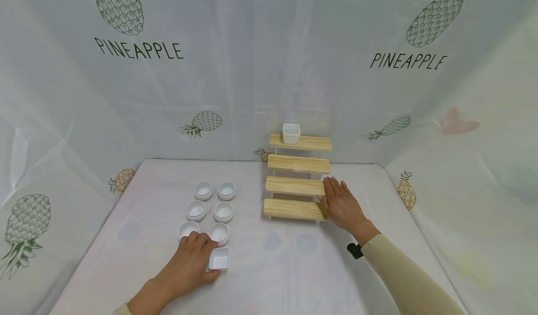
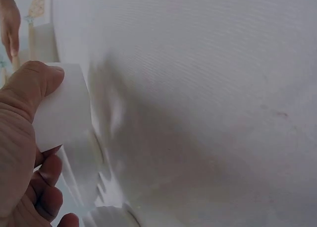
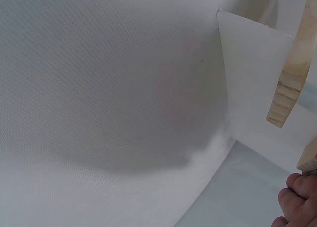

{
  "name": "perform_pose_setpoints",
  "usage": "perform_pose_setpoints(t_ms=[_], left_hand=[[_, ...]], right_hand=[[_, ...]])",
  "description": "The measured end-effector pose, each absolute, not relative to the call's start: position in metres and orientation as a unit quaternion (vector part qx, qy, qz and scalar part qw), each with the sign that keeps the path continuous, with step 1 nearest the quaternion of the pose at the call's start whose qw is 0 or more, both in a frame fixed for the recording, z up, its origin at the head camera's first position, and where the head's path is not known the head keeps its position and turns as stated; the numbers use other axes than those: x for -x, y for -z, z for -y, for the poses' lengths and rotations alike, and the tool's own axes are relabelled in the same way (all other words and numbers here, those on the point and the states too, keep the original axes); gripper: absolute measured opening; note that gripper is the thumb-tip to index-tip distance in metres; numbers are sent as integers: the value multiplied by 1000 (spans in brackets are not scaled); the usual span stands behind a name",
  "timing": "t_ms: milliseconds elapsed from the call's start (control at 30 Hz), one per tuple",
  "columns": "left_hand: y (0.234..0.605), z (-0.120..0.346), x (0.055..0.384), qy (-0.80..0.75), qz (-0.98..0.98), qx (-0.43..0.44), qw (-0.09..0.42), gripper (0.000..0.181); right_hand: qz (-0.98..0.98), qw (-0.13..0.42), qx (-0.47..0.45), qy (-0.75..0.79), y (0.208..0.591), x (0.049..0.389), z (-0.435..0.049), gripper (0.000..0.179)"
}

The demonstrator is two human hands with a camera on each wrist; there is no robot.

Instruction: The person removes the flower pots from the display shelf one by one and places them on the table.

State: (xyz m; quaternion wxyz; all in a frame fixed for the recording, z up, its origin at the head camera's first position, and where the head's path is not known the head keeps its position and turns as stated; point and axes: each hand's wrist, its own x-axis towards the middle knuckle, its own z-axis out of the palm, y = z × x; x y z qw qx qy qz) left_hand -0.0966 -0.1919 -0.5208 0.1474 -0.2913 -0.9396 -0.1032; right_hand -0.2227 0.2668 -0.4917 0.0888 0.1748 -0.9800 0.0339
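My left hand (image 1: 189, 263) pinches a small square white dish (image 1: 219, 259), thumb on the near side and a finger on the far side. In the left wrist view the thumb lies flat on the wall of that dish (image 2: 64, 108). Behind it stand several round white dishes (image 1: 219, 233) in two columns, the nearest close to my fingers. My right hand (image 1: 342, 205) rests against the right end of a four-step wooden stand (image 1: 294, 208), its fingers extended along the steps. The right wrist view catches only some fingertips (image 3: 297, 195) beside a step's end.
Another square white dish (image 1: 291, 133) stands on the top step, left of its middle. Behind the table (image 1: 269, 277) hangs a pale curtain (image 1: 269, 62) printed with pineapples, which also closes in both sides. White supports (image 3: 257, 53) hold up the wooden steps.
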Motion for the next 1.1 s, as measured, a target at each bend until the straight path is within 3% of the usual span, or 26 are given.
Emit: perform_pose_setpoints(t_ms=[467, 1100], left_hand=[[527, 207, 97, 92, 943, 278, 156, 58], [523, 204, 97, 86, 950, 270, 128, 61]], right_hand=[[980, 86, -175, -38, 493, 223, -267, 67], [980, 82, -176, -38, 490, 221, -267, 67]])
